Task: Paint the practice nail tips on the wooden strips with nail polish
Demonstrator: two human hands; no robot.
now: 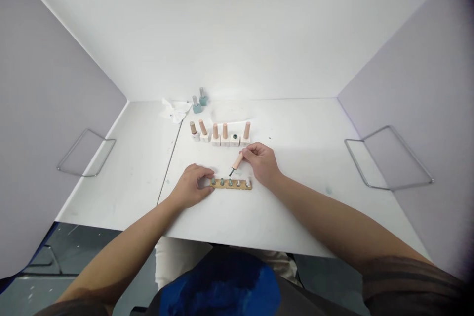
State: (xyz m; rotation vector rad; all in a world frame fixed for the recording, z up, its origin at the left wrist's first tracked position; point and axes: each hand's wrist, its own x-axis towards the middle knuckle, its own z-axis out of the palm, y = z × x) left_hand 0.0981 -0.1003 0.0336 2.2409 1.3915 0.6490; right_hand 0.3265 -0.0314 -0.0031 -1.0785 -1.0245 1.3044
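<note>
My right hand (262,162) pinches the pinkish cap of a nail polish brush (237,161). Its dark green tip points down and left, just above a narrow wooden stand (225,187). Several nail tips (230,182) stand in a row on this strip; those toward the left look green, those toward the right pale or white. My left hand (190,185) grips the strip's left end between thumb and fingers. Behind it, an uncapped white polish bottle (234,140) with a dark green mouth stands among several capped bottles (216,136).
Two teal bottles with grey caps (196,105) stand at the back left, beside a crumpled white tissue (175,110). Bent metal wire frames (388,187) are at the right and left side panels. A seam runs across the white table (303,197).
</note>
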